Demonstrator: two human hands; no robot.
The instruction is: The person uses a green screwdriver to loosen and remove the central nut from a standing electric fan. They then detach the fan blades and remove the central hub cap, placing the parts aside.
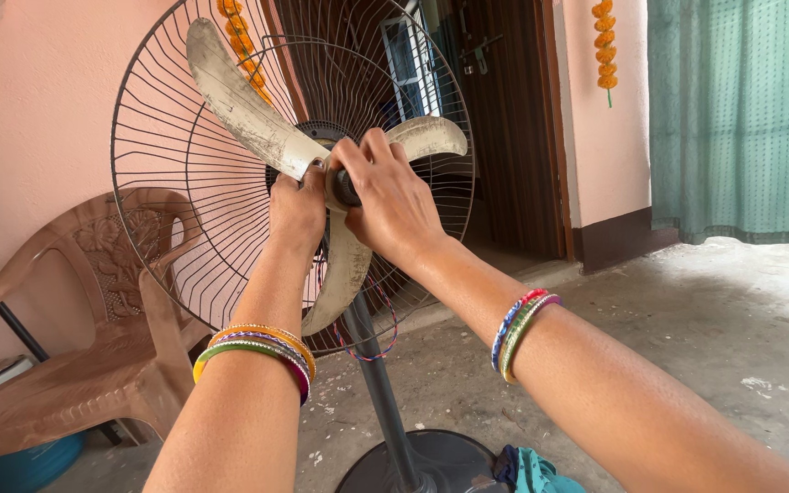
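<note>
Dusty matt plastic fan blades (248, 114), thin wire metal grille (162, 183).

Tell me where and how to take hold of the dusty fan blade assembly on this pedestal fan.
Grip the fan blades at the central hub, coming from the open front, since the wire rear guard blocks the back. The left hand and right hand already meet there; the thin, dusty blades look easier to bend.

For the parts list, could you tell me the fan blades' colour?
Dusty off-white fan blades, head view.
</note>
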